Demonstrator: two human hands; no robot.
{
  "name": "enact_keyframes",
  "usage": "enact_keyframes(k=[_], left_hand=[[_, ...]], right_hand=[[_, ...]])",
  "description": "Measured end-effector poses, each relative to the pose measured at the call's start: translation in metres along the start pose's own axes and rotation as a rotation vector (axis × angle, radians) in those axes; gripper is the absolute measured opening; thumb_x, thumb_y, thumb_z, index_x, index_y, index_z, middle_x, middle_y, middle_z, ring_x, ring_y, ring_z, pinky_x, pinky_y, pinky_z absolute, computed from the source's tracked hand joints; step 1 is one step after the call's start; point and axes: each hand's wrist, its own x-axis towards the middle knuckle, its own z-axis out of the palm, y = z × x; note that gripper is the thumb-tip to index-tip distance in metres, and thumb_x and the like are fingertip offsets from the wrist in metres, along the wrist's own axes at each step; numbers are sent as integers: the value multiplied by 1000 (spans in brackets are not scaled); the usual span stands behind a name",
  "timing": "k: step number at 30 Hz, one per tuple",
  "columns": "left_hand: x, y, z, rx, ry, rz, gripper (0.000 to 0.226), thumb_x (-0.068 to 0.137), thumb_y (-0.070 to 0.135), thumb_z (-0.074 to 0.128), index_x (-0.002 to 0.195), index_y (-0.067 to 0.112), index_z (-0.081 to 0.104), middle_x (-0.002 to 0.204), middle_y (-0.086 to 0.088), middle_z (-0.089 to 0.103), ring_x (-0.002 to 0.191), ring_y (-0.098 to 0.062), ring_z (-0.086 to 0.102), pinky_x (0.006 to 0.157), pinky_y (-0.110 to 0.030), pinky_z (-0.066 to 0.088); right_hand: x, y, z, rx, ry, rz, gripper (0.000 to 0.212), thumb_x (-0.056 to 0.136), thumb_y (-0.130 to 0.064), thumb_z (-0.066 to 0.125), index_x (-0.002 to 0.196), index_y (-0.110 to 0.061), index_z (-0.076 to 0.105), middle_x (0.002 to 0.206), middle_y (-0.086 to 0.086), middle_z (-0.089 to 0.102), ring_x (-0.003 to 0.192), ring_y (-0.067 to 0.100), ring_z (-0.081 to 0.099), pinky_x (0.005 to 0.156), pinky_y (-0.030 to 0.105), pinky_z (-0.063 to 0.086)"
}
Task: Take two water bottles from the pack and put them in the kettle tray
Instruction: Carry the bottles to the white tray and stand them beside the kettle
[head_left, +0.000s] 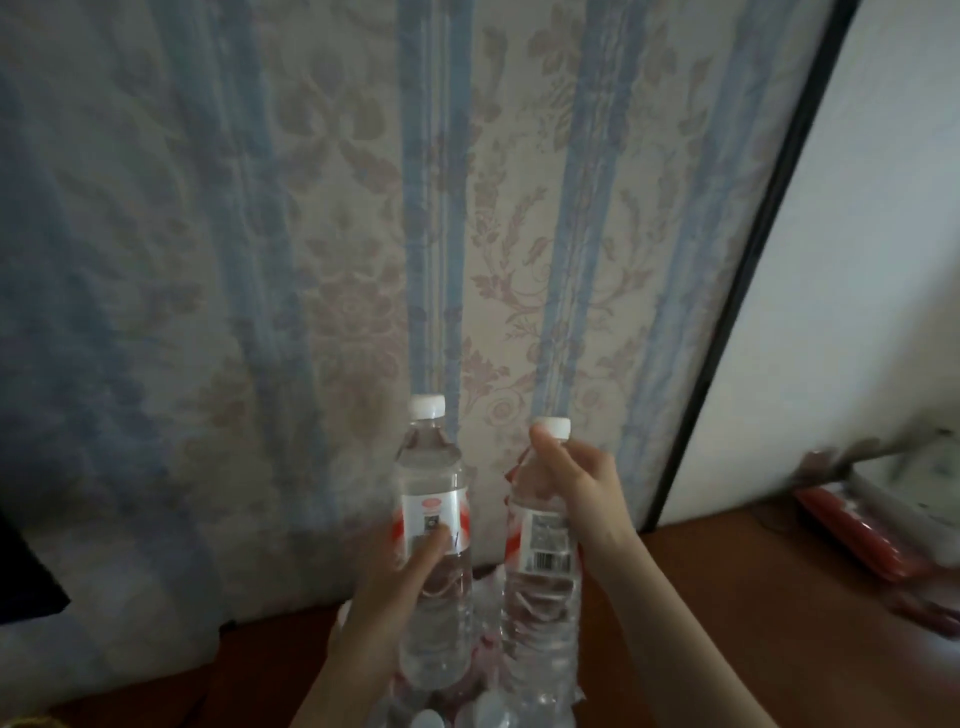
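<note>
Two clear water bottles with white caps and red-and-white labels are held upright in front of a patterned curtain. My left hand (395, 587) grips the left bottle (434, 483) around its middle. My right hand (576, 483) grips the right bottle (543, 587) at its neck and shoulder, thumb near the cap. Below them, at the bottom edge, the plastic-wrapped pack (457, 714) shows several white caps. No kettle tray can be made out clearly.
A brown wooden surface (701, 597) runs along the bottom. At the right lie a red flat object (857, 535) and blurred items near a white wall. A dark object (26, 577) sits at the left edge. A black frame (743, 291) borders the curtain.
</note>
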Motion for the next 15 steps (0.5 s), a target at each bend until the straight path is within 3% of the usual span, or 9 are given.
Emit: enact_keyframes(k=[1,3,4,5,7,9,11,13,15], left_hand=[[3,2,11,25,-23,-2,37,68,41,69,96,17,65,77,-1,76,73,-14,73,67,-28,55],[10,2,32,79,-67,44,5,82,17,66,85,19,63,57,9,73,55,0,68,49,-12,50],[14,1,44,92,-87,61,10,84,13,64,81,22,61,50,13,70,48,4,65,42,-9,47],[15,0,57,96,-124,70,7,83,17,65,82,23,61,51,12,71,48,4,65,43,-12,47],[13,-3,85,106,-198,75,19,72,40,68,88,31,63,74,8,74,61,-2,69,54,-22,49],[11,-7,113,100,-264,73,32,63,58,73,85,38,62,81,11,74,69,-1,69,54,-17,48],[7,-9,146,106,-329,73,38,51,63,72,83,43,64,77,19,75,71,5,69,49,-8,48],[0,-11,182,105,-393,62,45,42,65,71,83,47,65,80,27,73,75,5,69,55,-11,50],[-8,-17,218,89,-452,60,57,36,68,77,87,45,66,86,24,75,80,2,70,64,-18,50]], right_hand=[[-1,-4,-8,-12,20,-6,57,74,-49,65,78,8,65,67,11,69,57,16,67,54,22,53],[-3,-11,-28,-57,62,-22,44,79,-45,64,75,-1,67,67,7,70,59,18,68,58,27,55],[-4,-15,-40,-88,86,-27,41,80,-45,63,74,-5,67,67,5,71,60,19,69,60,31,56],[-6,-19,-52,-116,113,-29,40,80,-46,62,74,-7,66,68,5,71,61,20,69,62,34,57],[-10,-27,-79,-159,165,-41,45,79,-49,61,76,-4,67,71,9,71,64,24,70,66,39,59],[-17,-34,-109,-172,213,-59,47,78,-50,61,77,-3,66,71,9,71,66,25,71,64,36,60],[-26,-39,-141,-167,253,-86,44,78,-49,61,77,-6,66,69,6,71,64,24,71,59,29,59],[-40,-44,-176,-184,299,-116,33,79,-47,62,72,-16,69,67,3,72,62,20,71,56,23,56],[-55,-47,-213,-207,355,-118,31,78,-48,64,73,-18,68,70,7,73,65,23,72,59,29,57]])
